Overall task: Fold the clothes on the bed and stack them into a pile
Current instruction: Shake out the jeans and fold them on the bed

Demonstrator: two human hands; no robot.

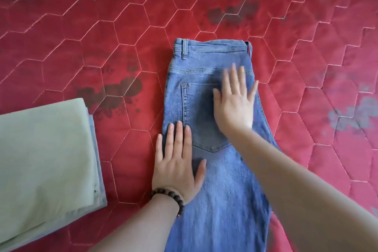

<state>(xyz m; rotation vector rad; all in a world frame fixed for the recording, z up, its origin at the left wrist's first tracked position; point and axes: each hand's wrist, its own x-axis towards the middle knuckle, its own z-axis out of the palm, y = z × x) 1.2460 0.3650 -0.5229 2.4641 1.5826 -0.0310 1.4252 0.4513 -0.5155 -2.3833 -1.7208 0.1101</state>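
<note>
Pressing flat on the jeans [216, 170], your left hand [176, 161] and right hand [235, 104] both have fingers straight, gripping nothing. Folded green cloth [45, 157] sits left on the bed [102, 26].

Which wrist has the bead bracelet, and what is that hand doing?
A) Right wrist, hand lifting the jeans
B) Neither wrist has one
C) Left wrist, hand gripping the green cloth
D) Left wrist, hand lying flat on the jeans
D: the dark bead bracelet sits on the wrist of the left hand, which lies flat with straight fingers on the blue jeans.
</note>
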